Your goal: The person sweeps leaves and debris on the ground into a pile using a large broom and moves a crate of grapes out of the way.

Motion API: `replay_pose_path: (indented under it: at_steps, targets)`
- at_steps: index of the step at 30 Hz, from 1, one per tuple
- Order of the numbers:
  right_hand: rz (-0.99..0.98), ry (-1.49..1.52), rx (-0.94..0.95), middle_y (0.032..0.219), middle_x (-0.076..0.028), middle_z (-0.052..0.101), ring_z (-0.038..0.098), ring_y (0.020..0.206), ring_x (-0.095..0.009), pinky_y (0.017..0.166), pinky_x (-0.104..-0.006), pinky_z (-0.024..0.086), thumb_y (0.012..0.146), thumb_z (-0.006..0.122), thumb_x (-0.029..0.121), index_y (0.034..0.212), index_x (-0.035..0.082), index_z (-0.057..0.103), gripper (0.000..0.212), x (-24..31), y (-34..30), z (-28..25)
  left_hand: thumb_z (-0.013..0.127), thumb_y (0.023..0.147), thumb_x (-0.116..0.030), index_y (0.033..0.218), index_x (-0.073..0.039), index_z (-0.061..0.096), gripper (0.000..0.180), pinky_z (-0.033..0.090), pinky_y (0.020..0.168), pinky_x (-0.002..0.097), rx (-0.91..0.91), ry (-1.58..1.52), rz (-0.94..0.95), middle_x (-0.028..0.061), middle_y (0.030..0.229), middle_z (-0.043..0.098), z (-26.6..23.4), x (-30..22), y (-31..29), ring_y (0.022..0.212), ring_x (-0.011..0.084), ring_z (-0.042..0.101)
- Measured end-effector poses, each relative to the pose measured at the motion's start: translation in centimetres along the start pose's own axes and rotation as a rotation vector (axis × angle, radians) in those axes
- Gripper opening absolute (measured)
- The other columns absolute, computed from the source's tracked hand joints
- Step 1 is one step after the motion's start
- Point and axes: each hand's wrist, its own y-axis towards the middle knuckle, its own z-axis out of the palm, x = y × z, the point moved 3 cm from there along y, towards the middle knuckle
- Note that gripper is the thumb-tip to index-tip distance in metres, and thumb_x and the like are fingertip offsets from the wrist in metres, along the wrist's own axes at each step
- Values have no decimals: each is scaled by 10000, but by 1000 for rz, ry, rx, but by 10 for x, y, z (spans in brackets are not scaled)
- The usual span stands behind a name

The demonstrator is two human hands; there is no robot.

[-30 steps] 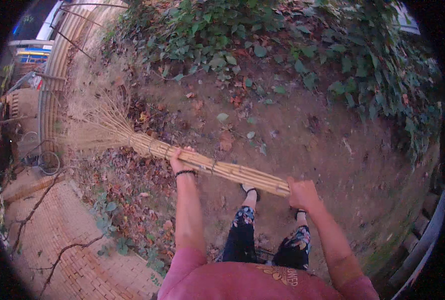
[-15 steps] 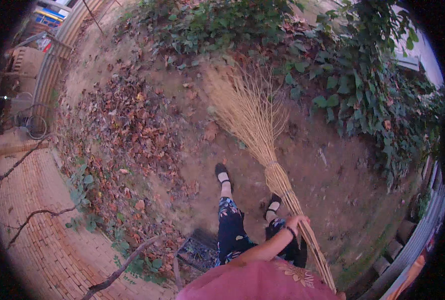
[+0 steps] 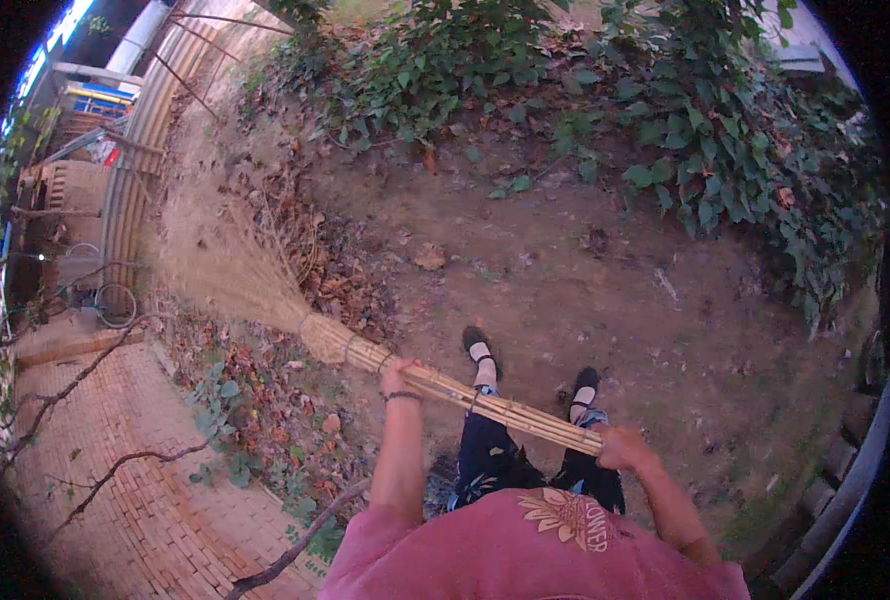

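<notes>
A long broom (image 3: 485, 404) of bundled tan twigs stretches across in front of my body, its handle to the right and its spread bristles to the left. My left hand (image 3: 397, 377), with a dark band at the wrist, is wrapped round the handle just below where the bristles are bound. Round the handle's right end my right hand (image 3: 621, 449) is closed. The bristle head, blurred by motion, lies over a heap of dry brown leaves (image 3: 350, 305) and partly hides it.
Bare brown soil (image 3: 585, 270) surrounds my feet in dark shoes. Green leafy vines (image 3: 705, 150) grow along the far and right sides. At left are a brick path (image 3: 115, 450), thin bare branches (image 3: 135, 455) and a corrugated sheet edge (image 3: 130, 190). Grey edging (image 3: 850, 470) runs at right.
The broom has swung from the far middle to the left, over the leaf heap. My left hand now grips nearer the bristles, and my right hand has come into view on the handle's end.
</notes>
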Motion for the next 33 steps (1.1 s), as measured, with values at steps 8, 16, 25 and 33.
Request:
replay_pose_path:
  at_steps: [8,16,25,33]
  targets:
    - [12,-174,-55,716,-172,585,579,683,-312,603,-415,450,592,556,205,889,28,504,349,66,13,-14,514,567,-37,685,-65,407,162,444,601,385,143,-205,44,100,658,483,-34,-26,53,605,252,488]
    - [478,-122,-253,642,-155,577,574,601,-323,552,-414,447,605,588,223,886,36,466,359,81,-42,-35,556,599,-102,697,-6,481,157,451,612,392,584,-10,-335,127,657,519,130,58,151,606,280,517]
    - [746,-36,-489,620,-140,559,548,536,-318,514,-388,443,598,636,254,998,58,435,489,-8,-185,69,550,603,6,702,-24,449,145,484,502,365,707,37,-489,101,587,502,271,158,-102,528,237,537]
    - [786,36,-340,725,-145,578,559,611,-285,546,-354,459,572,661,262,1111,41,416,632,-70,-216,81,563,554,30,613,28,465,114,471,430,317,476,-85,-489,127,550,513,219,186,-120,458,222,535]
